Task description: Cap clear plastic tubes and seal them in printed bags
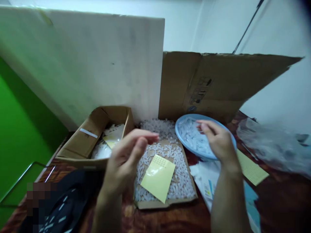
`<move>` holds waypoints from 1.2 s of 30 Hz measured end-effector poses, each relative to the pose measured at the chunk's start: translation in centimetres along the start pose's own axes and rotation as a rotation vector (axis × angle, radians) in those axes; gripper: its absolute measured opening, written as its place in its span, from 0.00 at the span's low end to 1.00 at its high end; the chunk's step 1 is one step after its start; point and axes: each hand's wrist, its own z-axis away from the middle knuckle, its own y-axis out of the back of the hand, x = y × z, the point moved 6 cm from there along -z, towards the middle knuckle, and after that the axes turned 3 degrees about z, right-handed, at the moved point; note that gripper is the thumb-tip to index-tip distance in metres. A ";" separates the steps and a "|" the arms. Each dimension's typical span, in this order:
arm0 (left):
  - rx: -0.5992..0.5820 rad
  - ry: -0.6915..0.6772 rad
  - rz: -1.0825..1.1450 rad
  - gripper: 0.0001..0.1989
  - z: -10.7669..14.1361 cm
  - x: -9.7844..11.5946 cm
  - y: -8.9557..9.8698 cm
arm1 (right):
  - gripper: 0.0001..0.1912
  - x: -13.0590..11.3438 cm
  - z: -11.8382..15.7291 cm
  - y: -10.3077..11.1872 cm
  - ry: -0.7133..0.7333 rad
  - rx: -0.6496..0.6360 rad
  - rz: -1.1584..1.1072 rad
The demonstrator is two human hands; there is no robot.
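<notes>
My left hand (127, 158) hovers above the left edge of a shallow cardboard tray (167, 204), its fingers loosely bent and thumb apart, with nothing visible in it. Small white plastic pieces (181, 181) are spread over the tray, and a yellow sticker sheet (159, 178) with rows of small dots lies on them. Over a blue round basin (178, 131) is my right hand (217, 139), fingers curled and thumb drawn close to them. Whatever its fingertips may hold is too small to make out. Clear plastic pieces (194, 136) fill the basin.
An open cardboard box (80, 145) with white pieces and yellow paper stands left. More clear pieces (157, 127) are heaped behind the tray. Plastic bags (274, 142) and another yellow sheet (252, 168) lie right. Cardboard (218, 84) and a white panel (109, 64) rise behind.
</notes>
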 end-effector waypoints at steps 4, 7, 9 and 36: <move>-0.254 0.384 -0.324 0.12 1.0 -12.3 0.2 | 0.17 9.8 -2.4 -6.3 -0.216 -0.167 0.374; -0.501 0.503 -0.497 0.10 3.0 -19.6 -0.4 | 0.14 16.5 -1.8 -9.6 -0.318 -0.298 0.426; -0.628 0.603 -0.608 0.09 4.3 -23.5 -1.2 | 0.12 19.5 -0.8 -10.6 -0.369 -0.370 0.451; 0.170 0.539 0.036 0.10 -0.6 -21.8 -1.3 | 0.14 4.4 -1.9 -13.8 -0.375 -0.054 -0.756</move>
